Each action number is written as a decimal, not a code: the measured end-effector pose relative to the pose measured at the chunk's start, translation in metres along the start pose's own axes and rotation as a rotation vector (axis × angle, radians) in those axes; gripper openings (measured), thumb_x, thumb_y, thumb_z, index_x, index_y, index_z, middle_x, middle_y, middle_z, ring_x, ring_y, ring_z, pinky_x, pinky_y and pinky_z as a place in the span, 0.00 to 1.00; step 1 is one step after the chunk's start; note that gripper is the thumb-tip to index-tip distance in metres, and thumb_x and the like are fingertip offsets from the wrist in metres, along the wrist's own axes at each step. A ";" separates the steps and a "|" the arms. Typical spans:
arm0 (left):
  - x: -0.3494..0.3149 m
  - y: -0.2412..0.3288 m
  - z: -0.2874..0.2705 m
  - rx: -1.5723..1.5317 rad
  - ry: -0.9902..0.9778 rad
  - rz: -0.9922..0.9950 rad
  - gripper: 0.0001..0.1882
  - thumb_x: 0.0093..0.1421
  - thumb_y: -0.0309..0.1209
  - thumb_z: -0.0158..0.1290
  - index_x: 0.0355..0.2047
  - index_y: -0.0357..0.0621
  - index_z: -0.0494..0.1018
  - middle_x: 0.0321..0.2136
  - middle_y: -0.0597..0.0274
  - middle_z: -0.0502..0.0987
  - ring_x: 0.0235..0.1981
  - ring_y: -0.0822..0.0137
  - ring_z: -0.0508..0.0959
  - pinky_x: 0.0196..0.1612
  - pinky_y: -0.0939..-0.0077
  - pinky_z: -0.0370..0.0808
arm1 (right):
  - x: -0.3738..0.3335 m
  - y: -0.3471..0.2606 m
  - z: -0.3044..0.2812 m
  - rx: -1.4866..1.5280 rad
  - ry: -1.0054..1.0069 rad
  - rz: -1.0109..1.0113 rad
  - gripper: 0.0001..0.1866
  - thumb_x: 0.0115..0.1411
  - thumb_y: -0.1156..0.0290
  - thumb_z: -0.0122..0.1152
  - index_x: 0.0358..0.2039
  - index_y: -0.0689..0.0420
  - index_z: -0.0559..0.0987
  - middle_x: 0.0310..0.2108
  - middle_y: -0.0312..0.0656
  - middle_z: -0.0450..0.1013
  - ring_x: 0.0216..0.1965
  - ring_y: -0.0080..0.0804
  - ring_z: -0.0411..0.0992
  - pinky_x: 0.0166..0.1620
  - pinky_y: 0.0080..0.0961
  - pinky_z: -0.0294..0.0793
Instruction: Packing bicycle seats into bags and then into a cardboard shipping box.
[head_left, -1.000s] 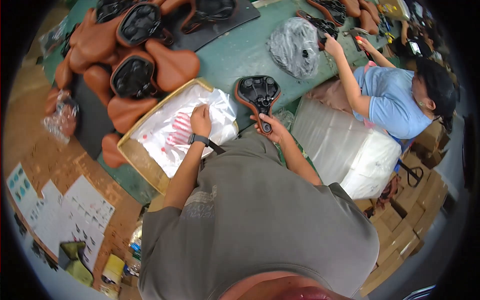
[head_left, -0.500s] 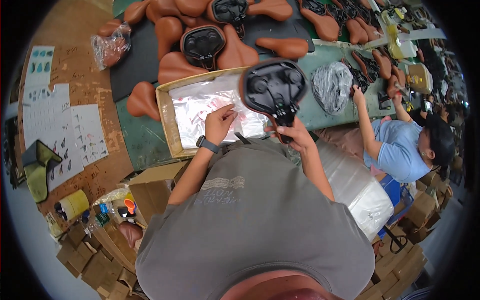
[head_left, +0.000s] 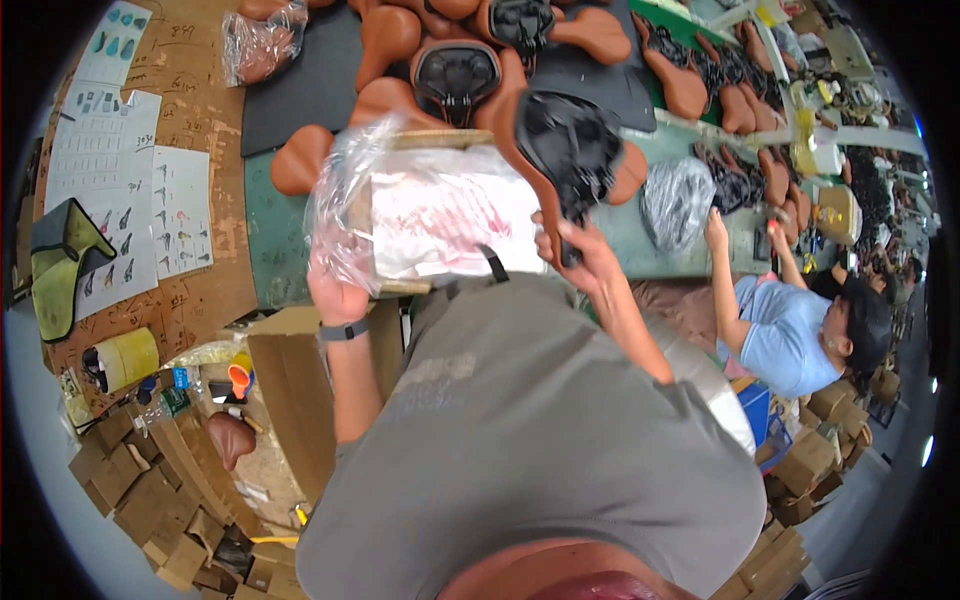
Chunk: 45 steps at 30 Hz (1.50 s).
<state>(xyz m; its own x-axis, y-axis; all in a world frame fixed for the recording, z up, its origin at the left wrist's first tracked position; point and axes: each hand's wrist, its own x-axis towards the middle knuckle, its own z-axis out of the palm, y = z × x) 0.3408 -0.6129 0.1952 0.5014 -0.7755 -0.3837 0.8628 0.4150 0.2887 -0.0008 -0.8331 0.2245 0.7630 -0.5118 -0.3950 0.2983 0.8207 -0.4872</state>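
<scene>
with the tray (head_left: 440, 137) serving as the clock's centre, the person's right hand (head_left: 590, 262), near four o'clock, is gripping the nose of a brown saddle (head_left: 565, 150), fingers curling around it; the saddle is pointing its black underside upward at two o'clock and is hiding the tray's right corner. the left hand (head_left: 338, 295), at eight, is turning its palm up, its fingers blurring under a clear plastic bag (head_left: 350, 190), so how far they are opening or whether they are pinching it, one cannot tell. that bag is covering the tray's left side, while pink-marked plastic sheets (head_left: 450, 215) are lying inside. a loose saddle (head_left: 302, 160) is resting at ten, just beyond the bag, and a pile of saddles (head_left: 385, 50) is crowding eleven to twelve. a dark plastic-wrapped bundle (head_left: 678, 205) is sitting at three, a co-worker in blue (head_left: 785, 340) is working at four, and papers (head_left: 105, 180) are lying at nine.
</scene>
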 end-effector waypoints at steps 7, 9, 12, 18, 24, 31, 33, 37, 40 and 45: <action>0.032 -0.086 0.102 1.625 -0.527 -0.148 0.13 0.75 0.29 0.53 0.39 0.32 0.84 0.33 0.57 0.87 0.37 0.62 0.86 0.48 0.63 0.81 | -0.017 -0.035 0.019 -0.149 -0.145 0.197 0.27 0.68 0.76 0.65 0.66 0.69 0.72 0.47 0.60 0.83 0.52 0.49 0.84 0.49 0.37 0.87; 0.053 -0.117 0.116 1.809 -0.913 -0.257 0.12 0.72 0.27 0.55 0.50 0.34 0.82 0.39 0.53 0.86 0.43 0.66 0.85 0.49 0.66 0.79 | 0.002 -0.038 0.035 -0.211 -0.111 0.140 0.27 0.67 0.78 0.67 0.65 0.64 0.71 0.45 0.55 0.83 0.49 0.47 0.85 0.47 0.36 0.88; 0.071 -0.132 0.149 1.484 -1.035 -0.538 0.14 0.77 0.30 0.52 0.54 0.35 0.81 0.48 0.57 0.86 0.48 0.67 0.83 0.52 0.67 0.78 | 0.017 -0.051 0.015 -0.200 -0.008 0.209 0.28 0.67 0.79 0.68 0.65 0.61 0.70 0.43 0.52 0.82 0.44 0.43 0.84 0.44 0.36 0.88; 0.078 -0.115 0.155 0.763 -0.497 -0.622 0.16 0.81 0.32 0.47 0.56 0.38 0.81 0.56 0.54 0.84 0.59 0.59 0.82 0.64 0.58 0.77 | 0.013 -0.083 -0.021 0.080 0.238 0.045 0.26 0.67 0.72 0.71 0.62 0.62 0.72 0.41 0.51 0.80 0.38 0.41 0.81 0.39 0.37 0.83; 0.133 -0.132 0.152 0.272 -0.017 -0.532 0.14 0.81 0.36 0.47 0.46 0.41 0.79 0.41 0.64 0.82 0.41 0.69 0.80 0.57 0.66 0.77 | 0.027 -0.112 -0.033 -0.041 0.022 -0.170 0.30 0.64 0.60 0.76 0.58 0.63 0.74 0.38 0.45 0.77 0.32 0.32 0.72 0.31 0.29 0.70; 0.184 -0.152 0.238 1.610 -0.418 0.468 0.17 0.79 0.34 0.52 0.43 0.31 0.83 0.34 0.67 0.78 0.32 0.78 0.71 0.36 0.78 0.68 | 0.072 -0.108 -0.005 -1.340 0.407 -0.358 0.55 0.52 0.83 0.76 0.79 0.58 0.58 0.58 0.55 0.79 0.55 0.62 0.80 0.59 0.46 0.80; 0.199 -0.147 0.255 1.652 -0.588 0.552 0.17 0.80 0.34 0.52 0.44 0.31 0.84 0.34 0.64 0.78 0.33 0.76 0.73 0.37 0.78 0.69 | 0.097 -0.089 -0.017 -1.312 0.470 -0.443 0.62 0.49 0.84 0.78 0.81 0.57 0.52 0.61 0.58 0.76 0.56 0.67 0.77 0.58 0.48 0.80; 0.248 -0.125 0.258 1.409 -0.339 0.478 0.19 0.80 0.35 0.51 0.44 0.30 0.84 0.35 0.61 0.79 0.35 0.73 0.77 0.39 0.76 0.74 | 0.132 -0.087 -0.025 -1.397 0.445 -0.755 0.61 0.49 0.82 0.78 0.81 0.58 0.53 0.58 0.56 0.79 0.56 0.62 0.79 0.55 0.50 0.81; 0.253 -0.126 0.242 0.909 -0.198 0.163 0.19 0.81 0.37 0.50 0.46 0.32 0.82 0.41 0.61 0.84 0.38 0.73 0.82 0.44 0.75 0.79 | 0.136 -0.103 -0.021 -1.244 0.506 -0.513 0.60 0.51 0.81 0.78 0.81 0.57 0.53 0.58 0.58 0.79 0.56 0.62 0.80 0.56 0.46 0.82; 0.223 -0.123 0.255 1.335 -0.474 -0.198 0.32 0.71 0.36 0.65 0.70 0.38 0.69 0.27 0.75 0.68 0.31 0.81 0.70 0.44 0.79 0.75 | 0.122 -0.102 -0.051 -1.311 0.544 -0.572 0.57 0.50 0.84 0.77 0.79 0.57 0.58 0.58 0.53 0.80 0.55 0.59 0.81 0.57 0.45 0.82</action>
<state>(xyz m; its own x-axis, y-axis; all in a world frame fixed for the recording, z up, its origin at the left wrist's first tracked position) 0.3300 -0.9577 0.2975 0.0837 -0.9601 -0.2668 0.0754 -0.2609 0.9624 0.0323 -0.9918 0.1860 0.3425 -0.9395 -0.0070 -0.4537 -0.1588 -0.8769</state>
